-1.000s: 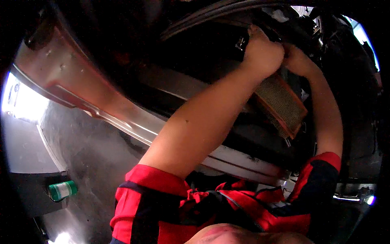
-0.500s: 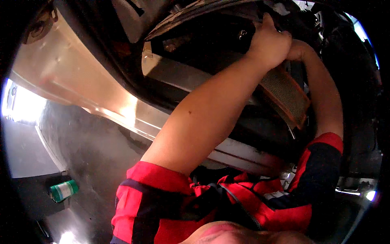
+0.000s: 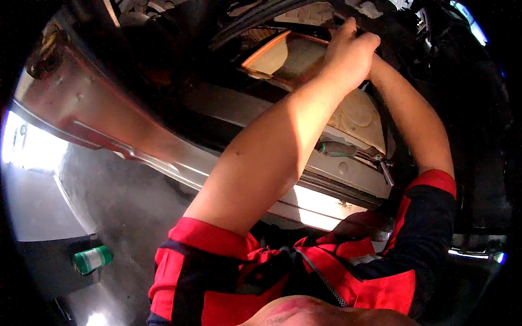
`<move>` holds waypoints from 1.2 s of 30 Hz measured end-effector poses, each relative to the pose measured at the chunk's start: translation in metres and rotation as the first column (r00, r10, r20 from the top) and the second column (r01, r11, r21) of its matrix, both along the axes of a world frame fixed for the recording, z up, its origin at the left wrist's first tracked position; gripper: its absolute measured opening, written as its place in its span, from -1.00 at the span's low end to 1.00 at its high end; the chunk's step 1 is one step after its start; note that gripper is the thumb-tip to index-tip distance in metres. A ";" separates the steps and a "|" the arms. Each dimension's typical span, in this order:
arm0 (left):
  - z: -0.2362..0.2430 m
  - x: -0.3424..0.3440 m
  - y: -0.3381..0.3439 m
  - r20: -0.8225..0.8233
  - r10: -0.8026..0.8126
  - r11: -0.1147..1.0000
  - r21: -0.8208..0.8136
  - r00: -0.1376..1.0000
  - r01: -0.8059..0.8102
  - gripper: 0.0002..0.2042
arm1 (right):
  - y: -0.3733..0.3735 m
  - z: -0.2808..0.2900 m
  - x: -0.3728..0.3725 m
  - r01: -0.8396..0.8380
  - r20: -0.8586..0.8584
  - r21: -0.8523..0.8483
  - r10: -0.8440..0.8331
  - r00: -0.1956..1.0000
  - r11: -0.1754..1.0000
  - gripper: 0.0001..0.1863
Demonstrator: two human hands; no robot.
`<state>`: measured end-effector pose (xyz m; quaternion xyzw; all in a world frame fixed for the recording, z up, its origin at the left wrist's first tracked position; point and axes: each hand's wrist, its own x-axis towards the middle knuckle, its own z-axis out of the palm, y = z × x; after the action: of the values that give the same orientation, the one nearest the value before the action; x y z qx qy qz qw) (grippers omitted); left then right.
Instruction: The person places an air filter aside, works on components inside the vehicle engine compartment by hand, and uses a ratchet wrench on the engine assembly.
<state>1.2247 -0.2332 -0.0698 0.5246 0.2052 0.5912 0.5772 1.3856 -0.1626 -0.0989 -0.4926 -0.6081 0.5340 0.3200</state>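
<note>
An orange-rimmed air filter (image 3: 280, 57) lies tilted in the dark engine bay at the top middle. My left hand (image 3: 350, 57) is at its right part, with fingers curled; what they hold is hidden. Behind it, my right hand (image 3: 375, 68) is mostly covered, so its fingers cannot be made out. Below my hands is a dusty, pale cover or panel (image 3: 356, 114). A green-handled tool (image 3: 337, 149) and a metal wrench or socket tool (image 3: 386, 171) rest along its lower edge, near my left forearm.
A long metal fender edge (image 3: 103, 114) runs diagonally across the left. Beyond it a green cylindrical container (image 3: 92, 259) sits low at the lower left, on the grey surroundings. A dark rubber seal (image 3: 239, 24) crosses the top; dark engine-bay parts fill the right side.
The filter has shifted from below my hands at the right to the upper middle, uncovering the pale panel and tools. Both hands have moved slightly; brighter light falls on the bay.
</note>
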 end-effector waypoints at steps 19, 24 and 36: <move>-0.006 0.001 -0.003 -0.208 0.153 0.982 0.144 0.966 -0.124 -0.25 | -0.045 0.003 -0.040 0.297 -0.021 0.160 -0.297 0.955 0.942 -0.75; 0.001 -0.003 -0.009 -0.225 0.156 0.983 0.133 0.962 -0.128 -0.22 | -0.034 0.014 -0.057 0.199 -0.073 0.108 -0.192 0.979 0.974 -0.72; 0.000 -0.008 -0.002 0.146 -0.096 0.994 -0.042 0.985 0.103 -0.35 | 0.004 -0.010 -0.145 -0.087 0.022 -0.009 0.087 0.996 0.996 -0.66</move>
<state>1.2165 -0.2350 -0.0697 0.4757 0.1512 0.5927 0.6321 1.2409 -0.1587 -0.1085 -0.4730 -0.6302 0.5444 0.2876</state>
